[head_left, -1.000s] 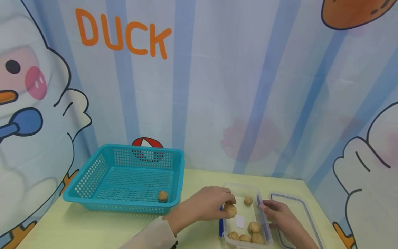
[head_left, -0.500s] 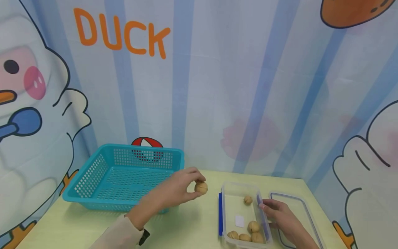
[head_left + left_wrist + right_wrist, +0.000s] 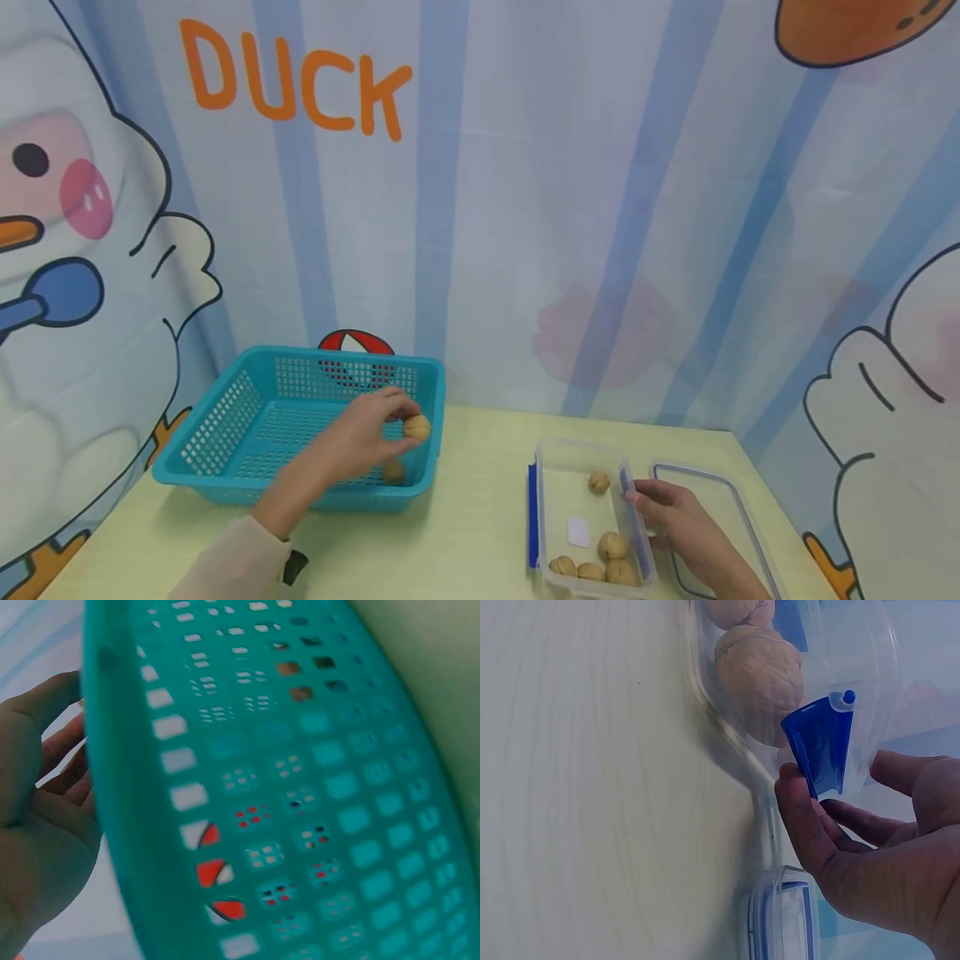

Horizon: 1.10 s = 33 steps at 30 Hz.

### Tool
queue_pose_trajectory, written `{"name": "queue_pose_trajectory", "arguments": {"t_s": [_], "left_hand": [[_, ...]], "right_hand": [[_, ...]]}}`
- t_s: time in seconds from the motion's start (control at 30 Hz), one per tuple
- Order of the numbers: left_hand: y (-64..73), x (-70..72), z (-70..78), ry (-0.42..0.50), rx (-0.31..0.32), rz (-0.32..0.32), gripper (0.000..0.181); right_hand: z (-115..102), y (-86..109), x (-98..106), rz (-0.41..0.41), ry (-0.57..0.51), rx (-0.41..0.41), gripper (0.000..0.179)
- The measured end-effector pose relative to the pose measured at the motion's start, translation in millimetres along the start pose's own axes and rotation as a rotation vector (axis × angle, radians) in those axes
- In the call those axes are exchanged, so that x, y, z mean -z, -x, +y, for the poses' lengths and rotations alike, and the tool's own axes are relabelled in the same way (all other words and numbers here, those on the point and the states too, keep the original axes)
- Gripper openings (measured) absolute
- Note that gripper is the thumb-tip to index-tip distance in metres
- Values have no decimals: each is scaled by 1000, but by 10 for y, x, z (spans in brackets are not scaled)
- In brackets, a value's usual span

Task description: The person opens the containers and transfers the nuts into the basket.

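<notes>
My left hand (image 3: pixel 363 433) pinches a walnut (image 3: pixel 417 428) between thumb and fingers, above the right end of the turquoise plastic basket (image 3: pixel 292 495). Another walnut (image 3: pixel 393 472) lies inside the basket, partly covered by the hand. In the left wrist view the basket's perforated wall (image 3: pixel 322 754) hides most of the held walnut. My right hand (image 3: pixel 686 521) holds the right side of a clear food storage box (image 3: pixel 558 500). Its fingers touch the blue latch (image 3: pixel 825 742) in the right wrist view, the thumb by the rim. Several walnuts (image 3: pixel 613 547) lie in the box, mostly at its near end.
A clear lid with a grey-blue seal (image 3: pixel 738 500) lies right of the box, partly under my right forearm. Pale yellow tabletop (image 3: pixel 480 517) separates basket and box. Behind the table hangs a striped cloth with duck drawings (image 3: pixel 510 208).
My left hand has lifted a walnut out of the box and carried it left to above the basket. The right hand stays at the box's side.
</notes>
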<state>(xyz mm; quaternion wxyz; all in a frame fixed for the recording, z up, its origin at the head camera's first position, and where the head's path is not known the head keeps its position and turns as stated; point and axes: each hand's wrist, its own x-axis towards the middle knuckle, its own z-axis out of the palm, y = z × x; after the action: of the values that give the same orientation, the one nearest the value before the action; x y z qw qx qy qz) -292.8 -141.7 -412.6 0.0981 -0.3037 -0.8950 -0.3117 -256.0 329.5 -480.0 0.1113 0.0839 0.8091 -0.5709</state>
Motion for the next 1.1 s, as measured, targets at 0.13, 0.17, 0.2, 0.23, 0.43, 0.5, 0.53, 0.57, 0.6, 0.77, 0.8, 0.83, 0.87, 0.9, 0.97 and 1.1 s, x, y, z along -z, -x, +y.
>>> {"name": "queue_pose_trajectory", "arguments": {"t_s": [0.13,0.17,0.2,0.23,0.43,0.5,0.53,0.57,0.6,0.77,0.8,0.83,0.87,0.9,0.97,1.1], "left_hand": [[26,18,-150,1,67,9,30],[25,16,-182,0,82,9,29],[25,13,-213,1,94,8,29],[23,6,-242,1,106,5,28],[2,-93,-416,-5,171,-32,26],[1,-130,-462,-12,200,-45,27],[0,-146,-478,-14,212,-52,27],[-3,-161,-491,-17,223,-58,27],[-7,-175,-500,-16,229,-64,28],[-35,-220,-513,-18,235,-82,27],[-36,-225,-514,-21,236,-85,26],[-36,-228,-517,-25,239,-89,26],[-33,-232,-520,-30,238,-92,25],[-28,-236,-523,-34,238,-94,25],[-26,-246,-532,-40,238,-95,24],[-35,-267,-548,-50,242,-95,24]], "right_hand": [[-4,-1,15,6,3,-6,64],[0,-2,21,3,7,-4,66],[2,-2,22,5,5,-6,66],[4,-4,20,7,3,-7,65],[5,-9,2,6,5,-12,66],[6,-14,-7,7,4,-15,66],[6,-13,-9,1,8,-12,68],[7,-12,-10,-2,7,-13,68],[7,-7,-9,-1,8,-18,68],[1,25,5,-6,2,-17,68],[0,27,10,-11,7,-13,69],[-2,30,10,-13,4,-11,70],[-2,30,9,-13,5,-11,70],[-2,28,10,-16,7,-11,71],[0,21,10,-17,4,-18,72],[3,2,21,-29,1,-29,74]]}}
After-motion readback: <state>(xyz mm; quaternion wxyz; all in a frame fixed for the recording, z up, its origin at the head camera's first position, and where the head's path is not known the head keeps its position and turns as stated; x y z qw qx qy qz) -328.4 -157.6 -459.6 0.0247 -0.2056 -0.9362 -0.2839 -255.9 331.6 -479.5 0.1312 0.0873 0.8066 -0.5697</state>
